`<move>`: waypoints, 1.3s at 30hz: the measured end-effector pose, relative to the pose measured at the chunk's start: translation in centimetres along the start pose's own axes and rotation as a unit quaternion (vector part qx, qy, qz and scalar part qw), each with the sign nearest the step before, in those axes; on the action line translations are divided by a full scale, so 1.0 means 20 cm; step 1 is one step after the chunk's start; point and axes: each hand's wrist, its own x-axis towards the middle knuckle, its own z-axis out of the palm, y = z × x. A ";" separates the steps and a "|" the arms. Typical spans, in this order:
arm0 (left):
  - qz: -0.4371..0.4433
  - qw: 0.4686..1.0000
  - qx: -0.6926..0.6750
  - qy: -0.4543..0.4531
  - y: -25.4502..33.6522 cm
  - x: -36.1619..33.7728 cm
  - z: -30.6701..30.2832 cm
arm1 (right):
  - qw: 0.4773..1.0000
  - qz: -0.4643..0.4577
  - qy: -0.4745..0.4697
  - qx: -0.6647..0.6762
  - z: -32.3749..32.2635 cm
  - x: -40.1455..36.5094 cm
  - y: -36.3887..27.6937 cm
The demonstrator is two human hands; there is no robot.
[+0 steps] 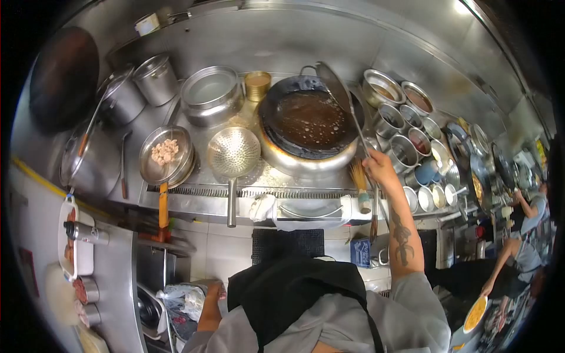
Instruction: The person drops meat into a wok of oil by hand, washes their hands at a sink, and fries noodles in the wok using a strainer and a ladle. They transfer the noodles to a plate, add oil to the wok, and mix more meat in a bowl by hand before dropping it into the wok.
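Note:
My right hand (379, 166) is closed around the long handle of a ladle (334, 82), whose bowl is over the back right rim of the black wok (276, 97). Dark liquid with small bubbles lies in the wok. Beside my right hand stands a bamboo brush (360, 182). Low in the view, my left hand (216, 290) hangs near a plastic bag (188, 300); its fingers are too small and blurred to read. A perforated ladle (234, 153) and a strainer (168, 138) with pale pieces of food lie left of the wok.
Steel pots (156, 79) and a round steel vessel (203, 112) stand at the back left. Several sauce containers (402, 152) and white bowls (425, 199) crowd the right. Two people in grey (532, 215) work at far right, one near a yellow-filled dish (475, 313).

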 end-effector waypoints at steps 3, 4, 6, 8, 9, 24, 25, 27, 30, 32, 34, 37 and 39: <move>-0.012 0.999 -0.012 0.044 -0.13 -0.06 0.01 | 0.964 0.098 -0.007 0.248 0.03 0.00 0.03; -0.009 0.999 -0.014 0.046 -0.14 -0.03 0.01 | 0.956 0.098 0.000 0.277 0.06 0.01 0.02; -0.007 0.998 -0.020 0.054 -0.10 0.00 -0.01 | 0.947 0.096 0.004 0.306 0.09 0.06 -0.04; -0.012 0.997 -0.025 0.068 -0.06 0.04 -0.04 | 0.948 0.067 0.003 0.312 0.14 0.10 -0.13; -0.013 0.997 -0.026 0.075 -0.03 0.07 -0.07 | 0.950 0.048 0.002 0.307 0.18 0.14 -0.19; 0.062 0.997 -0.020 0.052 -0.49 0.22 -0.55 | 0.992 -0.077 -0.078 -0.055 1.57 0.76 -0.60; 0.084 0.995 0.032 0.038 -0.55 0.24 -0.59 | 0.996 -0.070 -0.060 -0.013 1.60 0.69 -0.62; -0.018 0.984 -0.136 0.116 -0.44 0.13 -0.57 | 0.984 -0.039 -0.104 0.138 1.64 0.53 -0.69; 0.006 0.982 -0.151 0.112 -0.37 0.12 -0.65 | 0.923 0.020 -0.173 0.342 1.75 0.32 -0.71; 0.076 0.978 -0.180 0.076 -0.26 0.12 -0.69 | 0.883 0.063 -0.221 0.409 1.83 0.25 -0.71; 0.108 0.969 -0.209 0.080 -0.07 0.12 -0.71 | 0.867 0.083 -0.232 0.432 1.91 0.15 -0.72; 0.081 0.914 -0.397 -0.010 0.37 0.08 -0.77 | 0.859 0.099 -0.227 0.449 1.91 0.02 -0.67; 0.192 0.856 -0.467 -0.109 0.79 -0.20 -0.75 | 0.863 0.114 -0.217 0.442 1.90 -0.05 -0.62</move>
